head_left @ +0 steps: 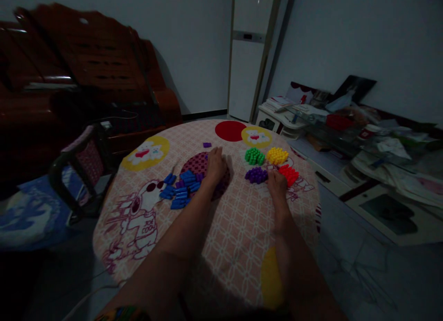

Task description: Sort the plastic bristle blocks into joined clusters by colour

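My left hand (pixel 216 166) is over the dark red round patch on the tablecloth, its fingers bent down and close together. A bit of purple shows at its fingertips; the rest of what it touches is hidden. Beside it, to the left, lie several loose blue plastic pieces (pixel 180 198) with a few purple ones among them. My right hand (pixel 277 182) is low on the table, fingers curled in at the right edge of a purple cluster of pieces (pixel 256 175). Whatever is between those fingers is too small to make out. A red cluster (pixel 289 175) sits just right of that hand.
Green (pixel 254 156) and yellow (pixel 277 155) clusters stand behind the purple and red ones. One purple piece (pixel 206 145) lies beyond my left hand. The round table wears a patterned cloth (pixel 238 224). A chair (pixel 83 173) is at left, a cluttered low cabinet (pixel 367 196) at right.
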A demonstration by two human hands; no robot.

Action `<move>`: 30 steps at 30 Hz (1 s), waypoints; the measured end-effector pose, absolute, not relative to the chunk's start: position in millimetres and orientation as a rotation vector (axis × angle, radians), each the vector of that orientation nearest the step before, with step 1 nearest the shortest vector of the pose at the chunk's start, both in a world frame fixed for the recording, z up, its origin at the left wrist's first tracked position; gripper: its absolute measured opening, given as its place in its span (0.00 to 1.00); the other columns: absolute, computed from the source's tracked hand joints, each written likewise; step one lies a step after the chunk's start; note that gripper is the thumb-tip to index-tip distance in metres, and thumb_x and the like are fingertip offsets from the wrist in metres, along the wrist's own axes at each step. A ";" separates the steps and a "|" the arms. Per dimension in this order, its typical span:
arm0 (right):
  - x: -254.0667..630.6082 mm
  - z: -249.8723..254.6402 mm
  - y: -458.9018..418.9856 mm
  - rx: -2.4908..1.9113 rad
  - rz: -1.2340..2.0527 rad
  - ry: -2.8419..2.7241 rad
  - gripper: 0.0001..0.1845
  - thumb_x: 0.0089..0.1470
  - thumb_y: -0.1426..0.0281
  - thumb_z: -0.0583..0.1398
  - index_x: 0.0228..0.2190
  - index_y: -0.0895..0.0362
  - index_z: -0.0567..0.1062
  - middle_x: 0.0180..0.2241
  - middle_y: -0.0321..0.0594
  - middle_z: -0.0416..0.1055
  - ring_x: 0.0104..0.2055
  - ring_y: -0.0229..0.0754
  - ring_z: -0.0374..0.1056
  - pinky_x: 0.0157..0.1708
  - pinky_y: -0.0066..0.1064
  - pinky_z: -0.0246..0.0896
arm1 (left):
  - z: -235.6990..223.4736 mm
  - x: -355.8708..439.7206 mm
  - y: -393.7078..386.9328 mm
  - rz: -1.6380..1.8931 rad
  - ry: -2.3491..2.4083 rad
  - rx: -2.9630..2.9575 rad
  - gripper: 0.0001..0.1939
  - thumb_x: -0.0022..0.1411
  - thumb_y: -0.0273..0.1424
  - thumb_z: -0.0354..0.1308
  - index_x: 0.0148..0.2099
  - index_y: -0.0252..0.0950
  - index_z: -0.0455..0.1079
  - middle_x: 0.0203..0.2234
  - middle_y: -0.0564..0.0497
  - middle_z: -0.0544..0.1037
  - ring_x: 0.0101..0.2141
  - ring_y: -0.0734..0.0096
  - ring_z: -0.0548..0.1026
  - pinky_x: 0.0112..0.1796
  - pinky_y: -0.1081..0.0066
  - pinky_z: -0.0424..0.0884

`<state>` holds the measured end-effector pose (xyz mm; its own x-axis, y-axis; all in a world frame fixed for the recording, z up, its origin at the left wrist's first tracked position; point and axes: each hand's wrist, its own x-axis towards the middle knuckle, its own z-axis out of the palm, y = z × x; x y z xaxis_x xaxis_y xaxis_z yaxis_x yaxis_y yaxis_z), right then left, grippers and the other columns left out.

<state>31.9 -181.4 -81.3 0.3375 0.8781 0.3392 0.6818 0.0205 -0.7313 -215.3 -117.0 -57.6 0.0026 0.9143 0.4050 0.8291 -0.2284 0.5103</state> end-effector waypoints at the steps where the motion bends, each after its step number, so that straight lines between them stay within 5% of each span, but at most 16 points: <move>1: 32.4 -81.7 -181.1 -1.722 0.284 -1.408 0.21 0.62 0.60 0.49 0.20 0.52 0.67 0.21 0.40 0.70 0.28 0.42 0.64 0.30 0.31 0.53 | -54.1 -224.6 -111.4 0.935 1.942 2.133 0.25 0.67 0.22 0.49 0.64 0.31 0.66 0.60 0.35 0.72 0.65 0.54 0.64 0.66 0.56 0.58; 10: 32.7 -83.9 -181.7 -1.748 0.301 -1.410 0.22 0.64 0.60 0.49 0.22 0.53 0.70 0.22 0.40 0.71 0.29 0.43 0.66 0.31 0.31 0.54 | -36.8 -253.2 -103.5 0.432 2.117 2.106 0.20 0.66 0.22 0.49 0.56 0.29 0.75 0.52 0.32 0.77 0.51 0.50 0.76 0.52 0.59 0.71; 17: 31.8 -82.1 -181.8 -1.758 0.321 -1.403 0.21 0.63 0.60 0.50 0.22 0.52 0.69 0.21 0.39 0.69 0.30 0.44 0.67 0.31 0.31 0.55 | -22.4 -213.0 -149.4 0.749 1.736 2.278 0.13 0.68 0.30 0.53 0.50 0.32 0.76 0.43 0.39 0.81 0.45 0.56 0.78 0.49 0.63 0.72; 30: 28.9 -75.5 -183.7 -1.771 0.328 -1.397 0.20 0.63 0.62 0.50 0.22 0.54 0.70 0.22 0.39 0.70 0.29 0.42 0.67 0.32 0.30 0.55 | -48.4 -145.1 -204.1 0.831 1.189 2.394 0.08 0.67 0.29 0.56 0.43 0.36 0.76 0.41 0.45 0.79 0.40 0.65 0.77 0.44 0.69 0.73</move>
